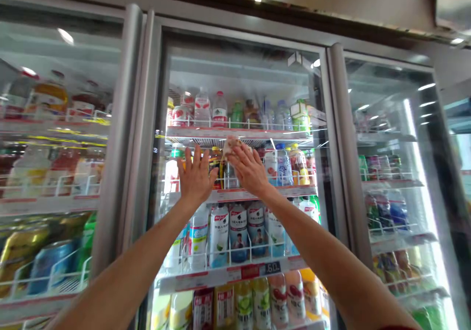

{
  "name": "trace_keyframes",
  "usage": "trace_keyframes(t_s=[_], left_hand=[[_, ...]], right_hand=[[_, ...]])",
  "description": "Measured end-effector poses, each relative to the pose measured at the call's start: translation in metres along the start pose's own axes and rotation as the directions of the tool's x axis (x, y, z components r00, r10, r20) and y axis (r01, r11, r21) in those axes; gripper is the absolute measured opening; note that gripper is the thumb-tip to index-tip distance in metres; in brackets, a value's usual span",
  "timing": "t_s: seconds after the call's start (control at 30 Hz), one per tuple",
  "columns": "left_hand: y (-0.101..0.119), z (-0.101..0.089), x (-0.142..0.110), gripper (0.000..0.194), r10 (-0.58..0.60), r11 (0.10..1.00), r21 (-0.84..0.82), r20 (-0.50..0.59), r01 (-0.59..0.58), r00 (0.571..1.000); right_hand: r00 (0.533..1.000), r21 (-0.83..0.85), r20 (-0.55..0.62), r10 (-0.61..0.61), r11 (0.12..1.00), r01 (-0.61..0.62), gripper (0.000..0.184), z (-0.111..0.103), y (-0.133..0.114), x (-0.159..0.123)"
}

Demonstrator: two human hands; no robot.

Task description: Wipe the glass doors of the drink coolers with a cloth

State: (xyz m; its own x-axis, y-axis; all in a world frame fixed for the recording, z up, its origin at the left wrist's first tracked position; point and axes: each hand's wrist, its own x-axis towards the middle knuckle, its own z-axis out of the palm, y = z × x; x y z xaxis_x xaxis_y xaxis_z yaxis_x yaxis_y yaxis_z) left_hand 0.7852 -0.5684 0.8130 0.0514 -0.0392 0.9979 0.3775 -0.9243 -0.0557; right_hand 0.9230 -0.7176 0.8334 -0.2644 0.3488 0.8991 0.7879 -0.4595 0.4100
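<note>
Both my arms reach up to the glass door (pixel 294 80) of the middle drinks fridge. My left hand (pixel 196 174) lies flat against the glass with its fingers spread and holds nothing. My right hand (pixel 248 167) presses a small crumpled white cloth (pixel 231 145) against the same glass, its fingers stretched over it. Behind the glass, at hand height, stand bottles on a white wire shelf (pixel 294 190).
The fridge holds several shelves of bottled drinks, with water bottles (pixel 220 108) on top and juice bottles (pixel 262 301) below. A grey door frame (pixel 127 139) separates it from the left fridge with cans (pixel 47 264). Another glass door (pixel 390 173) stands to the right.
</note>
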Motion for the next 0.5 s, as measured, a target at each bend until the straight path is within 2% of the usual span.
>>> trace_keyframes(t_s=[0.03, 0.07, 0.1, 0.17, 0.2, 0.23, 0.27, 0.3, 0.37, 0.43, 0.47, 0.5], left_hand=[[0.004, 0.004, 0.0, 0.058, -0.001, 1.0, 0.004, -0.01, 0.001, 1.0], [0.007, 0.006, -0.001, 0.059, -0.001, 1.0, 0.008, -0.02, 0.001, 1.0], [0.009, 0.007, -0.001, 0.059, 0.002, 1.0, 0.012, -0.024, -0.001, 1.0], [0.009, 0.007, -0.002, 0.059, 0.007, 1.0, 0.022, -0.017, -0.007, 1.0], [0.009, 0.006, -0.002, 0.059, 0.004, 1.0, 0.028, -0.012, -0.004, 1.0], [0.009, 0.005, -0.002, 0.06, -0.002, 0.999, 0.034, -0.007, 0.002, 1.0], [0.009, 0.005, -0.002, 0.06, -0.008, 0.999, 0.039, -0.003, 0.008, 1.0], [0.009, 0.005, -0.002, 0.06, -0.013, 0.999, 0.043, -0.001, 0.013, 1.0], [0.01, 0.005, -0.002, 0.061, -0.018, 0.998, 0.052, 0.002, 0.018, 1.0], [0.011, 0.005, -0.001, 0.06, -0.014, 0.998, 0.066, 0.006, 0.014, 1.0], [0.012, 0.005, -0.001, 0.06, -0.012, 0.997, 0.075, 0.01, 0.011, 1.0], [0.012, 0.005, -0.001, 0.06, -0.01, 0.996, 0.083, 0.014, 0.009, 1.0]], right_hand=[[0.998, -0.011, -0.017, 0.059, 0.998, -0.059, 0.048, -0.004, 0.02, -0.009], [0.983, -0.013, -0.064, 0.171, 0.985, -0.172, 0.048, -0.009, 0.046, -0.017], [0.94, -0.001, -0.135, 0.312, 0.949, -0.315, 0.048, -0.015, 0.075, -0.026], [0.776, 0.065, -0.291, 0.56, 0.821, -0.568, 0.047, -0.023, 0.129, -0.04], [0.686, 0.106, -0.353, 0.636, 0.756, -0.646, 0.047, -0.024, 0.147, -0.045], [0.626, 0.139, -0.394, 0.673, 0.717, -0.683, 0.047, -0.023, 0.155, -0.048], [0.613, 0.156, -0.41, 0.675, 0.714, -0.682, 0.047, -0.02, 0.152, -0.049], [0.647, 0.156, -0.402, 0.648, 0.745, -0.649, 0.046, -0.016, 0.14, -0.047], [0.804, 0.124, -0.32, 0.501, 0.863, -0.489, 0.044, -0.006, 0.095, -0.041], [0.945, 0.097, -0.19, 0.265, 0.963, -0.25, 0.044, 0.0, 0.047, -0.036], [0.983, 0.092, -0.125, 0.132, 0.988, -0.121, 0.044, 0.0, 0.032, -0.036], [0.998, 0.092, -0.068, 0.015, 0.996, -0.008, 0.045, -0.001, 0.025, -0.038]])
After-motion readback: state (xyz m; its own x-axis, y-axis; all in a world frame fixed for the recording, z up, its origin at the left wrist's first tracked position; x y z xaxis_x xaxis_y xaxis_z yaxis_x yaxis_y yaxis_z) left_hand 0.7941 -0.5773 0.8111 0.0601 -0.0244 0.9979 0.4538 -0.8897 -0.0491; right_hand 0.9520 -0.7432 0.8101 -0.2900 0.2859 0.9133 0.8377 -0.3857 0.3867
